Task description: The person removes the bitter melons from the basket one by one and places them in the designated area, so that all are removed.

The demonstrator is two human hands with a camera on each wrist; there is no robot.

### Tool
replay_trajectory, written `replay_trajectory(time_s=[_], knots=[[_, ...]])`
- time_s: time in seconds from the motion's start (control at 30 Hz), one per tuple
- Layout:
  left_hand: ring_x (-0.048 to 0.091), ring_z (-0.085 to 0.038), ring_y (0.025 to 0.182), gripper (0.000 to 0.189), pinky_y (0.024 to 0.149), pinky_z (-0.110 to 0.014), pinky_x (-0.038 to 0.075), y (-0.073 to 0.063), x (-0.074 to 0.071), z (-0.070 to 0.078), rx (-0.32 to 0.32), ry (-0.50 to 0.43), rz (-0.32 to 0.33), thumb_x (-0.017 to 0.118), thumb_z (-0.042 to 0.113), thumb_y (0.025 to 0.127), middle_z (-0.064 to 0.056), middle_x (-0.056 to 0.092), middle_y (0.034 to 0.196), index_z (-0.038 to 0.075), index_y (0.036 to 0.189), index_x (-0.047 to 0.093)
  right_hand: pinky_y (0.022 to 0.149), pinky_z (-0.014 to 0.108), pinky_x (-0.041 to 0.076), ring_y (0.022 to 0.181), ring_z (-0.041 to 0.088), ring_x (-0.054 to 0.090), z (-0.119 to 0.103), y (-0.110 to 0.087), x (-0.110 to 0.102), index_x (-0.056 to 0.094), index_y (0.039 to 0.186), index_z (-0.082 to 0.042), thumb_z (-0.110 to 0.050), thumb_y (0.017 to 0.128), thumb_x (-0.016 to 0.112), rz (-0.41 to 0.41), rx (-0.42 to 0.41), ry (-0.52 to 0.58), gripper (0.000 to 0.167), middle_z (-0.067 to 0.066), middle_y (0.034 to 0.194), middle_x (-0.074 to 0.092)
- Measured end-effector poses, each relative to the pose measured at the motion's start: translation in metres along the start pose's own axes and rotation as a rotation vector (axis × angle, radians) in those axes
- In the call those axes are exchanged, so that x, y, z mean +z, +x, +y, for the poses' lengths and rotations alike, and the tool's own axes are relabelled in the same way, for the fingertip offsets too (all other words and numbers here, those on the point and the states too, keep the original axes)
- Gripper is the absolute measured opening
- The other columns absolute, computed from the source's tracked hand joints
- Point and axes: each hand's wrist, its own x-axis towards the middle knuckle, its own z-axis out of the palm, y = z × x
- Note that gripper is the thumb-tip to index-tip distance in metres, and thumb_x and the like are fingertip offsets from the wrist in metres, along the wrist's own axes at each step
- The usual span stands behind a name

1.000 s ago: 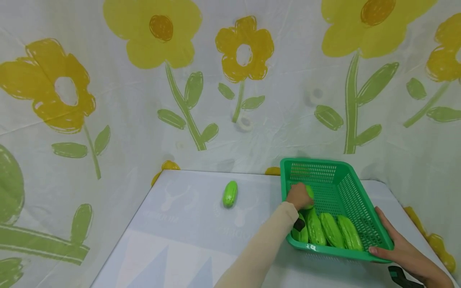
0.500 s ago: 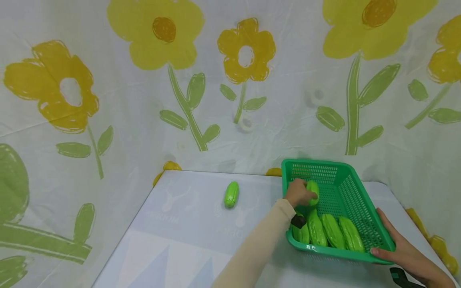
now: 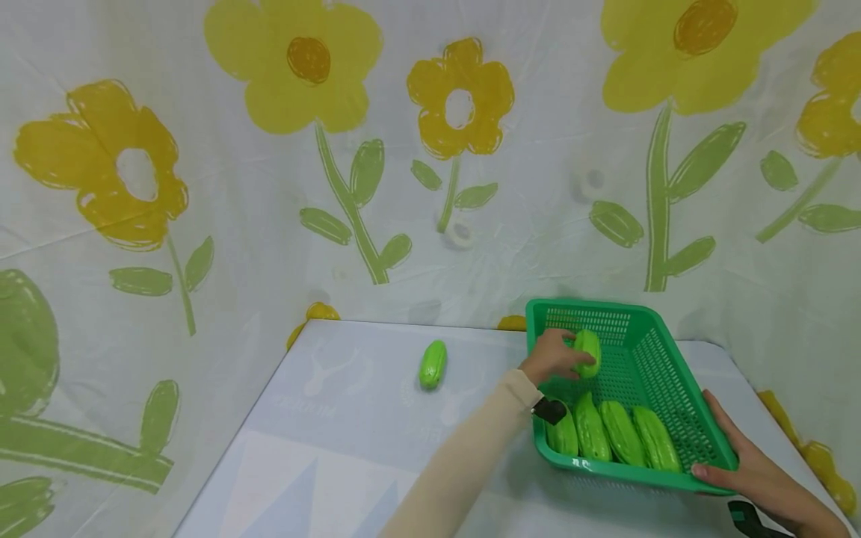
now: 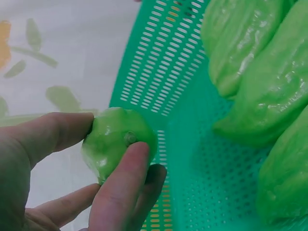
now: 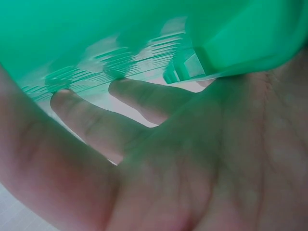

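Note:
In the head view my left hand (image 3: 557,354) holds a bitter gourd (image 3: 588,353), glossy green and ridged, over the left part of a green plastic basket (image 3: 619,375). In the left wrist view, thumb and fingers surround the held bitter gourd (image 4: 113,137), whose stub of a stem points at the camera. Several more bitter gourds (image 3: 620,433) lie side by side along the basket's near end. My right hand (image 3: 747,457) grips the basket's right near corner, thumb on the rim. The right wrist view has its fingers (image 5: 139,96) against the slotted green wall (image 5: 115,62).
Another bitter gourd (image 3: 433,365) lies alone on the pale table (image 3: 363,433), left of the basket. Behind the table hangs a white curtain (image 3: 538,239) printed with yellow flowers. The basket stands near the table's right side.
The left hand has lifted the bitter gourd a little off its spot in the basket, and more of the gourd now shows. The right hand and the basket stay put.

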Motion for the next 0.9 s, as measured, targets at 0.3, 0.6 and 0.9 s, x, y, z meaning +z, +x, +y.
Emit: replay_trajectory(time_s=[0.3,0.6,0.9], knots=[[0.076,-0.04,0.098,0.059,0.077,-0.039,0.067,0.0,-0.022,-0.001,0.007,-0.216,-0.103,0.081,0.009,0.089,-0.016,0.07,0.116,0.005,0.143,0.058,0.076,0.014,0.047,0.133,0.041,0.044,0.008,0.0,0.0,-0.038,0.15,-0.042,-0.03,0.104,0.057,-0.006,0.003,0.027,0.106,0.041,0.162,-0.022],[0.075,-0.032,0.094,0.058,0.083,-0.042,0.066,-0.002,-0.034,-0.003,0.0,-0.244,-0.121,0.081,0.01,0.09,-0.016,0.065,0.123,0.006,0.143,0.058,0.082,0.029,0.053,0.14,0.053,0.032,0.012,-0.002,0.002,-0.037,0.151,-0.042,-0.03,0.104,0.057,0.002,-0.001,0.025,0.105,0.038,0.162,-0.025],[0.075,-0.028,0.093,0.06,0.083,-0.04,0.067,-0.005,-0.048,-0.01,0.012,-0.258,-0.081,0.082,0.014,0.09,-0.016,0.061,0.13,0.008,0.144,0.058,0.084,0.025,0.049,0.146,0.059,0.009,0.005,0.0,0.002,-0.033,0.154,-0.043,-0.027,0.103,0.058,0.025,-0.021,0.041,0.106,0.031,0.165,-0.027]])
